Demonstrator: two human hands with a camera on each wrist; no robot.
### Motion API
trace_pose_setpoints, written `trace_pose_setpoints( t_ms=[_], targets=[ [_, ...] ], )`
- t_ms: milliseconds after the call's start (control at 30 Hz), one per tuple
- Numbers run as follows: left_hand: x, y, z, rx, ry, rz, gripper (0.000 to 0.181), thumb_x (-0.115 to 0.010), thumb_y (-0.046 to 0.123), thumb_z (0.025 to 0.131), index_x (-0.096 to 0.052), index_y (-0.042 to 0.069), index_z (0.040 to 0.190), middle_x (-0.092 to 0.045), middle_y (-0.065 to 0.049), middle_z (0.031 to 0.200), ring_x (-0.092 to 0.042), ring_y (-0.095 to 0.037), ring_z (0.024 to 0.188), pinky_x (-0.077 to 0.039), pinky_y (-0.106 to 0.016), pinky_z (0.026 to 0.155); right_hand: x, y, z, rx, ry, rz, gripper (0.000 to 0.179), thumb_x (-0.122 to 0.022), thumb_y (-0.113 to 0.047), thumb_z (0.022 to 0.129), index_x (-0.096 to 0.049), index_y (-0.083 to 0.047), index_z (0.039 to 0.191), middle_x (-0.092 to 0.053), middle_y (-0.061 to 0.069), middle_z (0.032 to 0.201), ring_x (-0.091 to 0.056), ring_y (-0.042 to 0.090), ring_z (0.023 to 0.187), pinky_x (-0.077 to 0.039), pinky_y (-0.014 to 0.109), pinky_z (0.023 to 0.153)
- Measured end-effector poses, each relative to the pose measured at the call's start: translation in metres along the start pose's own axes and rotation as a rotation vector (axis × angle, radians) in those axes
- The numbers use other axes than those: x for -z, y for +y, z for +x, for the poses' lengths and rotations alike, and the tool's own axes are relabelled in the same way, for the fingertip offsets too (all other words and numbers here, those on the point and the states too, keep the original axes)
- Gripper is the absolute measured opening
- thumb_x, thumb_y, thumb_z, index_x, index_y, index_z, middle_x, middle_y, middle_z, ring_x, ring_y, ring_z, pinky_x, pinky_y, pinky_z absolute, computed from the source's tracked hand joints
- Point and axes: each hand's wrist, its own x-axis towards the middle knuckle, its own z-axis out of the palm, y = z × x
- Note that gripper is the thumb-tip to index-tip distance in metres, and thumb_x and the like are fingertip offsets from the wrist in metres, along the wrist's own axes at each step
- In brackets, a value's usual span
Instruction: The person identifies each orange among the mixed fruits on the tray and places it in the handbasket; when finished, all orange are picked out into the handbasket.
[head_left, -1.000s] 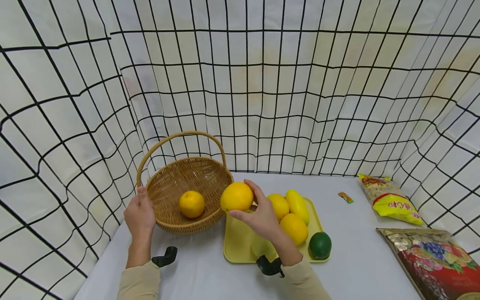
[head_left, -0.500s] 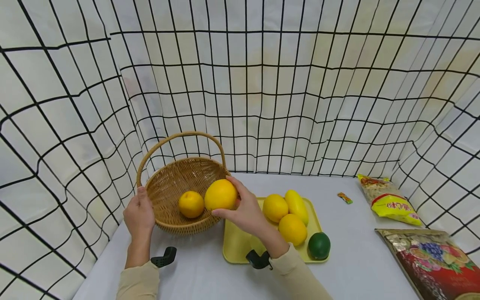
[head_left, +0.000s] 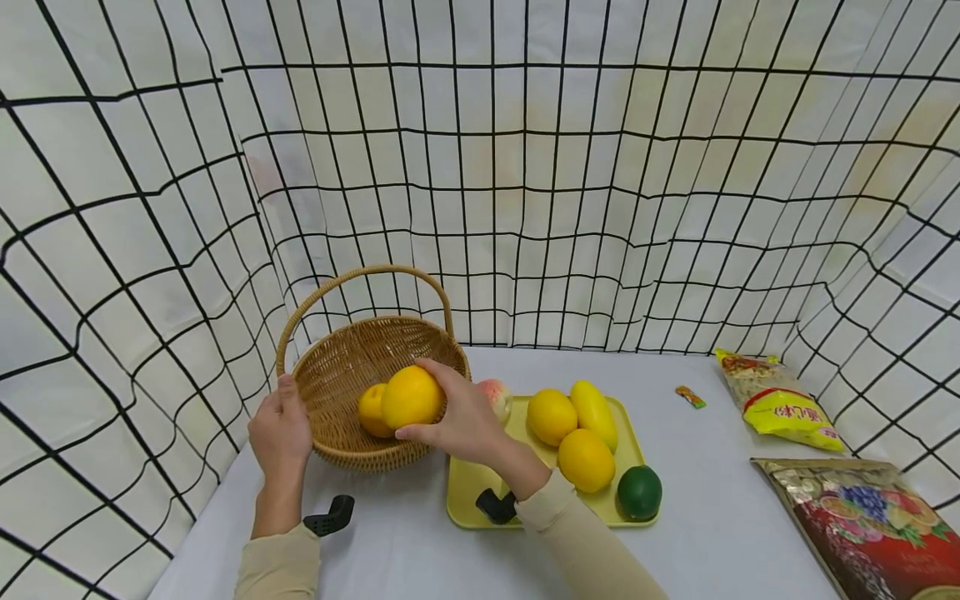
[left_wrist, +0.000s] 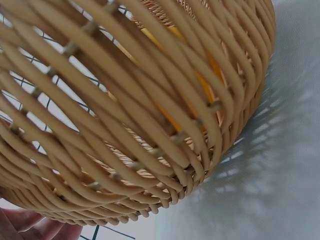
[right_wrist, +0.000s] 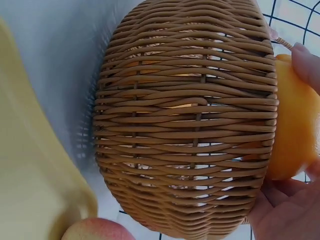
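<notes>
A wicker basket (head_left: 341, 358) with an arched handle stands tilted on the table, its opening facing me. At its left rim, beside the handle's base, my left hand (head_left: 280, 429) grips it; fingertips also show below the weave in the left wrist view. One orange (head_left: 371, 410) lies inside. Between thumb and fingers my right hand (head_left: 468, 417) holds another orange (head_left: 412, 396), at the basket's opening and partly covering the first in the head view. In the right wrist view the held orange (right_wrist: 295, 120) sits just past the rim of the basket (right_wrist: 190, 110).
Right of the basket lies a yellow tray (head_left: 468, 492) with a peach (head_left: 497, 398), two orange-yellow round fruits (head_left: 587, 460), a long yellow fruit (head_left: 595, 415) and a dark green fruit (head_left: 639, 492). Snack bags (head_left: 795, 417) lie far right. Black netting surrounds the table.
My right hand has moved left with the orange, from above the tray to the basket's opening. The peach has come into view behind it. The left hand stays on the rim.
</notes>
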Motion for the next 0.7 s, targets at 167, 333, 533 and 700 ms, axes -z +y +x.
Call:
trace_pose_setpoints(
  t_ms=[167, 333, 533, 700],
  targets=[
    [-0.001, 0.0, 0.0, -0.026, 0.009, 0.001, 0.068, -0.031, 0.056, 0.103, -0.046, 0.006, 0.06, -0.049, -0.015, 0.062, -0.037, -0.022, 0.048, -0.028, -0.036, 0.05, 0.003, -0.002, 0.009, -0.064, -0.085, 0.034, 0.087, -0.082, -0.05, 0.074, -0.039, -0.03, 0.146, -0.054, -0.007, 0.135, -0.058, 0.01, 0.105, -0.049, 0.032, 0.086],
    [-0.001, 0.0, 0.001, -0.052, 0.019, 0.005, 0.067, -0.03, 0.059, 0.102, -0.04, 0.008, 0.059, -0.043, -0.012, 0.059, -0.031, -0.02, 0.045, -0.023, -0.035, 0.047, 0.005, -0.001, 0.016, -0.11, -0.189, -0.007, 0.085, -0.078, -0.06, 0.074, -0.04, -0.031, 0.145, -0.059, -0.006, 0.125, -0.058, 0.009, 0.095, -0.048, 0.029, 0.079],
    [-0.001, 0.002, 0.0, -0.062, -0.002, 0.02, 0.064, -0.029, 0.058, 0.102, -0.033, 0.01, 0.06, -0.033, -0.008, 0.058, -0.023, -0.02, 0.047, -0.018, -0.034, 0.047, -0.002, 0.0, 0.021, -0.084, -0.258, -0.212, 0.084, -0.07, -0.073, 0.072, -0.042, -0.036, 0.142, -0.06, -0.009, 0.122, -0.057, 0.008, 0.093, -0.047, 0.03, 0.076],
    [-0.002, 0.003, -0.001, -0.063, -0.005, 0.013, 0.064, -0.029, 0.06, 0.101, -0.032, 0.011, 0.06, -0.032, -0.008, 0.058, -0.022, -0.021, 0.048, -0.017, -0.034, 0.047, -0.006, 0.0, 0.024, -0.059, -0.281, -0.266, 0.085, -0.069, -0.074, 0.072, -0.043, -0.033, 0.142, -0.061, -0.008, 0.122, -0.057, 0.009, 0.093, -0.046, 0.028, 0.075]
  ],
)
